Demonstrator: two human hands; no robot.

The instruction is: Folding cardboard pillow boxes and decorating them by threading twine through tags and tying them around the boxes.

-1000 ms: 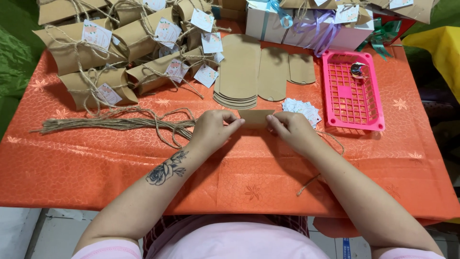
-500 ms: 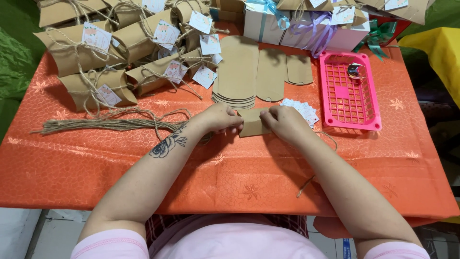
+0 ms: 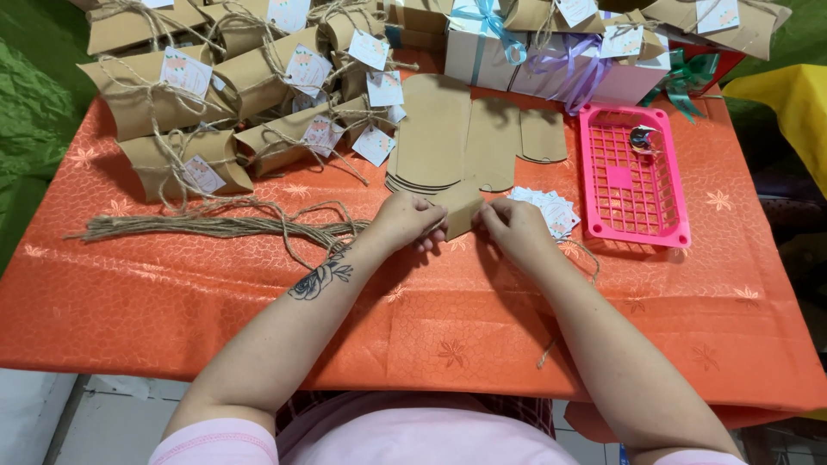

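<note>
A small brown kraft cardboard box piece (image 3: pixel 458 205) is held between both hands over the orange tablecloth (image 3: pixel 215 293). My left hand (image 3: pixel 407 220) grips its left side and my right hand (image 3: pixel 515 228) pinches its right side. Just behind them lies a stack of flat brown box blanks (image 3: pixel 448 129). A small pile of white tags (image 3: pixel 551 207) lies right of my right hand. A thin twine strand (image 3: pixel 593 263) trails under my right wrist.
Several tied kraft pillow boxes with tags (image 3: pixel 215 86) fill the back left. A bundle of twine (image 3: pixel 207 226) lies at left. A pink plastic basket (image 3: pixel 633 181) stands at right, and ribboned white gift boxes (image 3: pixel 551 60) sit behind.
Both hands have drawn closer together and the cardboard piece between them has been folded and tilted up; it looked flatter and wider a second ago.
</note>
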